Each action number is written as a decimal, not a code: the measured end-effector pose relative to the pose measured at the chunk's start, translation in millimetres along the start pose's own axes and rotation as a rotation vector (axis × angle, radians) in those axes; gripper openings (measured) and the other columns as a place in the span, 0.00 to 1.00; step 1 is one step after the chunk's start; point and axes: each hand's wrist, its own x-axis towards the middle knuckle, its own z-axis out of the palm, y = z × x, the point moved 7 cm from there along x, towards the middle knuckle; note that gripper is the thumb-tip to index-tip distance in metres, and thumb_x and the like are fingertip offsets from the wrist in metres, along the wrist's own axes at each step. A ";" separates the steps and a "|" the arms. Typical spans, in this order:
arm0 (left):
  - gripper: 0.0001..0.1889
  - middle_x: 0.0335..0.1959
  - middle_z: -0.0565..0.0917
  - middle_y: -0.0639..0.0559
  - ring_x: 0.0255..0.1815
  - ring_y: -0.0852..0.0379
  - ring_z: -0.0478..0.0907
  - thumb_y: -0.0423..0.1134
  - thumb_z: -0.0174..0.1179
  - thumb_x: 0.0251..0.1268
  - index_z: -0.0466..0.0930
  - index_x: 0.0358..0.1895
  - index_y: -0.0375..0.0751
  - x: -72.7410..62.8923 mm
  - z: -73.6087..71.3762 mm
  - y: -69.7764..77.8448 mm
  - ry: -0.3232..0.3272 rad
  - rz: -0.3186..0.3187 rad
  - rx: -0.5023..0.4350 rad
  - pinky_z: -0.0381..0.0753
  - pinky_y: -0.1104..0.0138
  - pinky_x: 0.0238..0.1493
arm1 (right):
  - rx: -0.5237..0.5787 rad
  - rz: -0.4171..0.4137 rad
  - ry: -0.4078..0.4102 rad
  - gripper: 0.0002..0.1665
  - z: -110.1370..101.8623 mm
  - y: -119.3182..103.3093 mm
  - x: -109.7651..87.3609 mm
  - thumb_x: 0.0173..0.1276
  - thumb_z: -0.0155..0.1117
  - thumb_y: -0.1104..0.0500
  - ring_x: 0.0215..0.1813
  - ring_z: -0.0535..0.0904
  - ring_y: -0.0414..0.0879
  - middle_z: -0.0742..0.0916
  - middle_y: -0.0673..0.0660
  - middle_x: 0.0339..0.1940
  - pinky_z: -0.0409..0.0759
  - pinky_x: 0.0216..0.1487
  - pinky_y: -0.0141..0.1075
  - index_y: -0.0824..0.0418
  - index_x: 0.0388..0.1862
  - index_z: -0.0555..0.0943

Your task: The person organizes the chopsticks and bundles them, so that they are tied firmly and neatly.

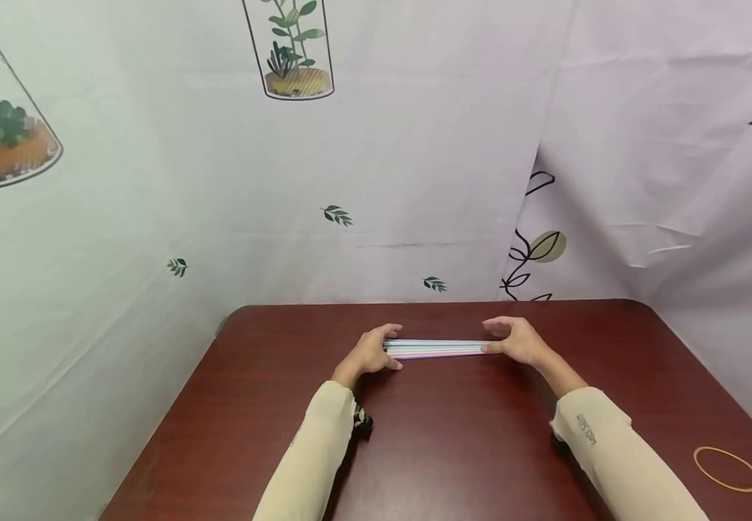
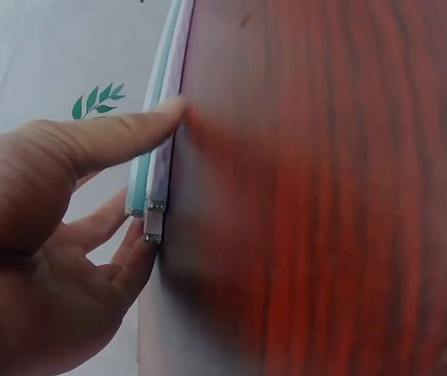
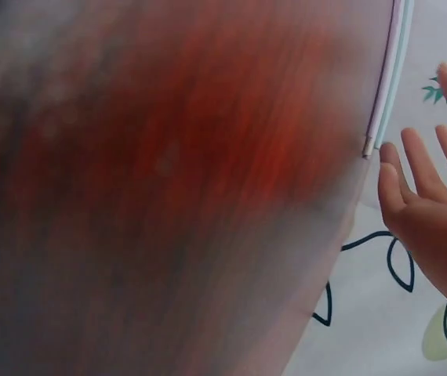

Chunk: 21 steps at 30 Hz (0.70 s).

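Note:
A small bundle of long thin pastel sticks [image 1: 437,349], white, teal and pale purple, lies crosswise near the far side of the dark red table. Around its left end is my left hand [image 1: 370,351], thumb on the near side and fingers on the far side, spread wider than the bundle. In the left wrist view, three stick ends [image 2: 154,207] show at uneven lengths beside the fingers [image 2: 133,262]. At the opposite end, my right hand [image 1: 517,341] has its thumb at the stick tips and its fingers apart, extended beyond them in the right wrist view.
A thin yellow ring-shaped band [image 1: 727,469] lies on the table [image 1: 441,441] at the near right. Behind the far edge hangs a pale cloth [image 1: 415,181] with printed plants. Black straps circle both sleeves' undersides.

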 end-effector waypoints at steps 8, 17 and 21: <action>0.34 0.57 0.83 0.46 0.61 0.47 0.76 0.31 0.73 0.54 0.72 0.66 0.40 -1.5 2.5 -3.4 0.003 -0.027 -0.014 0.72 0.53 0.63 | -0.006 0.040 -0.042 0.31 5.4 10.1 -0.5 0.51 0.77 0.70 0.58 0.79 0.66 0.83 0.72 0.54 0.76 0.58 0.54 0.76 0.55 0.78; 0.30 0.59 0.80 0.44 0.58 0.47 0.76 0.34 0.70 0.59 0.71 0.65 0.36 -2.9 7.4 -3.1 -0.051 -0.030 0.055 0.73 0.54 0.61 | -0.094 0.068 -0.029 0.23 5.7 13.8 -1.9 0.47 0.78 0.71 0.45 0.82 0.54 0.88 0.62 0.41 0.79 0.47 0.43 0.71 0.45 0.84; 0.26 0.58 0.81 0.45 0.59 0.44 0.71 0.34 0.70 0.59 0.77 0.62 0.39 -3.3 8.3 -0.3 -0.076 -0.027 0.084 0.69 0.52 0.62 | -0.102 0.053 -0.042 0.21 5.3 12.9 -0.8 0.48 0.78 0.71 0.42 0.81 0.50 0.88 0.60 0.38 0.79 0.43 0.38 0.71 0.44 0.84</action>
